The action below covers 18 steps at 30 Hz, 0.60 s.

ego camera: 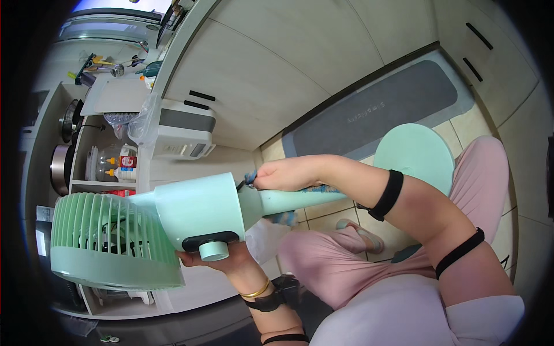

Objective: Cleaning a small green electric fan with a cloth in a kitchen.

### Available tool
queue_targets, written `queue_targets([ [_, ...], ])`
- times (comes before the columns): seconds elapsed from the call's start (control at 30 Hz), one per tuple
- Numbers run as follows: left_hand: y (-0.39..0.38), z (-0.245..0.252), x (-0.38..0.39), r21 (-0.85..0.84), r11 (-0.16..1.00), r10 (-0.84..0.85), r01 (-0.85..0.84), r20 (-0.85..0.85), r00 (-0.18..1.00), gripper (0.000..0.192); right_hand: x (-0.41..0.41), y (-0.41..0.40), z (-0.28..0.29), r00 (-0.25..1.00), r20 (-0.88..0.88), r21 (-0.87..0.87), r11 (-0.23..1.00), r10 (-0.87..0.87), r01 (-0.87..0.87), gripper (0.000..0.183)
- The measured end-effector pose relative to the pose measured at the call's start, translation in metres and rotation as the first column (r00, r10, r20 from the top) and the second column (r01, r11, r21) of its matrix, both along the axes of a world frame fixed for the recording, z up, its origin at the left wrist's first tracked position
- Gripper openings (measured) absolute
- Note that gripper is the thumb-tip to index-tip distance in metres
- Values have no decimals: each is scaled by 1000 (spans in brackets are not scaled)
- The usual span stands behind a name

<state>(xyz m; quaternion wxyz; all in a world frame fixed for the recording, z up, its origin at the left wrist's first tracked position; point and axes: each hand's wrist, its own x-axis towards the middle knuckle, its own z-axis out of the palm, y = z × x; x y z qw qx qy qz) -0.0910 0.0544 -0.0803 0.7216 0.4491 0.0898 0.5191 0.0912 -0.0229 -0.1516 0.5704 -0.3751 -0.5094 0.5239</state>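
A mint-green pedestal fan (199, 207) lies tilted across the view, its slatted head at the left and its round base (413, 153) at the right. My left hand (229, 258) holds the housing from below, beside the control knob; part of the hand is hidden behind it. My right hand (279, 175) is closed on a blue and brown patterned cloth (283, 217) at the top of the pole (303, 202), just below the housing's joint. The cloth hangs behind the pole and shows on both sides of it. A dark bit lies by my right fingertips, too small to tell.
A grey floor mat (376, 108) lies along pale cabinets with black handles. A white and grey appliance (184, 129) stands near the counter edge, beside a clear plastic bag (145, 121). Open shelves (104, 184) with bottles and pans are behind the fan head. My legs are close to the pole and base.
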Motion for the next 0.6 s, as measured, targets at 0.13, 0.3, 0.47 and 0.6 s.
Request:
queue_targets([
  [0.13,6,7,-8,41,995,-89,89,3,996,69,-13,-28,6,940,196,231,945,-279,233,23],
  [0.3,7,3,-6,-5,998,-59,60,49,997,69,-33,-47,3,655,399,436,761,-642,480,29],
  [0.47,-1,6,-5,43,996,-81,80,11,997,68,-8,-40,6,978,150,285,953,-148,101,25],
  [0.6,-2,0,-5,-21,990,-138,139,32,990,67,-2,-29,-4,982,-148,42,993,113,-108,29],
])
